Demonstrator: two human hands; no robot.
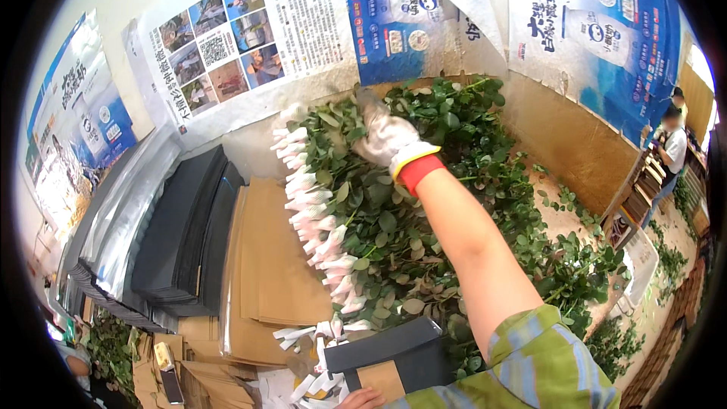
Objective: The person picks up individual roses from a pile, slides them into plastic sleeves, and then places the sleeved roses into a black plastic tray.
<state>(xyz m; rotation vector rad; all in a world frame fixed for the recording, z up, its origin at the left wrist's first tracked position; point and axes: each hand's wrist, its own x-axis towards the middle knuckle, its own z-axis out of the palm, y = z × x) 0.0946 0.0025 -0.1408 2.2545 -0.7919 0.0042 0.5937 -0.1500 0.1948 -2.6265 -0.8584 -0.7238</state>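
Observation:
My right hand (390,140), in a pale, stained glove with a yellow and red cuff, reaches to the far end of a pile of leafy rose stems (409,220). Its fingers look stretched out among the leaves, their tips blurred. Flower heads in white net sleeves (310,208) line the pile's left side. At the bottom edge, the bare fingers of my left hand (363,399) lie flat at the edge of a black cardboard sheet (390,348) with a brown patch (381,380). The rest of that hand is out of view.
Left of the stems are flat brown cardboard sheets (276,257) and stacked black cardboard (178,235). Loose white net sleeves (295,333) lie near the black sheet. A brown board (564,148) and papered walls stand behind. Another person (670,148) is at the far right.

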